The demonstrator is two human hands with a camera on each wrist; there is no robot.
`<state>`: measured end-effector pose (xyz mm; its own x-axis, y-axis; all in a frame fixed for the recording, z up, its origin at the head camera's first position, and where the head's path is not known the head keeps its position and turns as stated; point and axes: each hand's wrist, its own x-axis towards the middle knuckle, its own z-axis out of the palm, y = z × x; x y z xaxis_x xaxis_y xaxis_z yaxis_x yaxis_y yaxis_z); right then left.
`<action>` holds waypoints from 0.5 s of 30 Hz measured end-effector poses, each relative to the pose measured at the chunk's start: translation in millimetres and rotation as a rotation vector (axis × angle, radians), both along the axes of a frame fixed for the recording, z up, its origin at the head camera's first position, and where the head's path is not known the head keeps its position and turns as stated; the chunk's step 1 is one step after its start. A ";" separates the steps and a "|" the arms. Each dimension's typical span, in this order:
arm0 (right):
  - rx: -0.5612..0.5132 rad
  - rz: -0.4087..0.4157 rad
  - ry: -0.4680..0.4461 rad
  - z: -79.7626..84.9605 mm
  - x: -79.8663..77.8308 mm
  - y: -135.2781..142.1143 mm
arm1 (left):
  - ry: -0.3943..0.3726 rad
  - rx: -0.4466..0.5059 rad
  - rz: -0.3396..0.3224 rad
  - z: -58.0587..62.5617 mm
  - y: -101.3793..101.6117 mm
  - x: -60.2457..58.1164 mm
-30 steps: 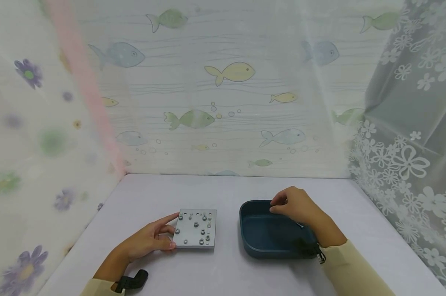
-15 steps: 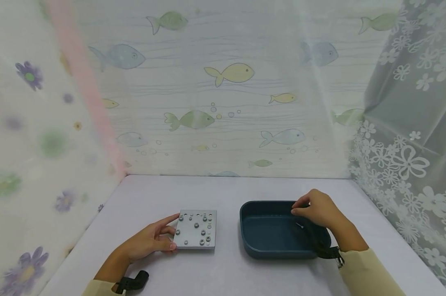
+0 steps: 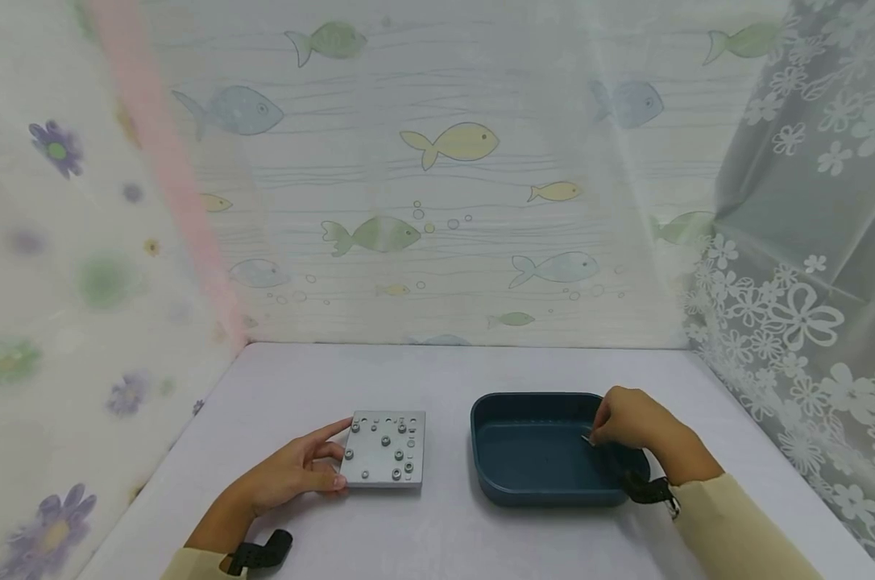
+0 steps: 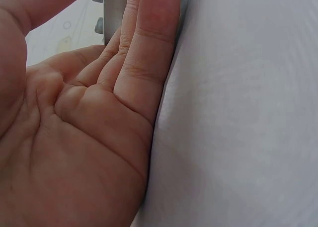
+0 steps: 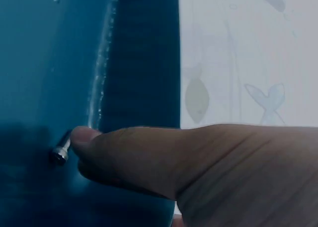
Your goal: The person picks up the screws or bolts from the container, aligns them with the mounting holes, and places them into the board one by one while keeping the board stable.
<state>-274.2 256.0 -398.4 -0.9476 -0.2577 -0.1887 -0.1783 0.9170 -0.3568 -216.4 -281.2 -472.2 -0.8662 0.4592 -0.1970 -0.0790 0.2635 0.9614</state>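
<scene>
My left hand (image 3: 292, 471) holds the left side of a silver metal plate (image 3: 375, 463), index finger at the far corner and thumb at the near one. Several socket-head screws stand in the plate's holes. In the left wrist view the palm (image 4: 89, 147) lies along the tabletop, with only a strip of the plate showing. My right hand (image 3: 636, 419) is down inside the dark blue tray (image 3: 481, 463). Thumb and finger pinch a small silver socket-head screw (image 5: 60, 153) near the tray floor; its far end is hidden by the thumb.
The tray and plate stand apart on a white-covered table (image 3: 445, 532). The tray's raised walls surround the right hand's fingers. Fish-patterned curtain (image 3: 437, 266) hangs behind the table, with more curtains on both sides.
My right hand has moved right across the tray, then down to the screw, its fingertips now on it. The left hand and the plate have stayed in place.
</scene>
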 end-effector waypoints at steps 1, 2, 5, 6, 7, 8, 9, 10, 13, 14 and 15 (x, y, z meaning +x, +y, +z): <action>0.014 0.000 -0.005 0.2 -0.4 -0.6 | 0.001 0.000 0.001 0.0 0.1 0.0; 0.029 0.003 -0.011 0.5 -1.0 -1.3 | 0.002 -0.001 0.001 0.1 0.1 0.1; 0.077 0.010 -0.027 0.6 -3.7 -2.8 | 0.002 0.000 0.003 0.2 0.1 0.5; 0.092 0.009 -0.033 0.6 -4.7 -3.3 | 0.001 0.002 0.003 0.2 0.0 0.7; 0.107 0.008 -0.039 0.1 -5.9 -3.5 | 0.001 0.002 0.003 0.1 -0.1 0.6; 0.121 0.007 -0.044 -0.3 -7.0 -4.0 | 0.001 0.002 0.002 0.0 -0.1 0.6; 0.135 0.001 -0.050 -1.0 -8.4 -4.3 | 0.002 0.003 0.000 -0.2 -0.2 0.6; 0.146 -0.003 -0.055 -1.4 -9.5 -4.8 | 0.003 0.004 -0.001 -0.4 -0.2 0.5; 0.173 -0.019 -0.072 -3.3 -12.9 -6.5 | 0.003 0.003 -0.001 -0.6 -0.2 0.2; 0.181 -0.025 -0.078 -3.6 -13.5 -7.2 | 0.004 0.002 0.000 -0.6 -0.2 0.2; 0.189 -0.030 -0.081 -3.9 -14.2 -7.8 | 0.003 0.001 0.000 -0.5 -0.2 0.1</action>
<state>-288.4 248.2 -402.3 -0.9342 -0.1826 -0.3064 -0.1278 0.9734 -0.1904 -216.3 -281.4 -472.7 -0.8670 0.4589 -0.1941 -0.0762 0.2629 0.9618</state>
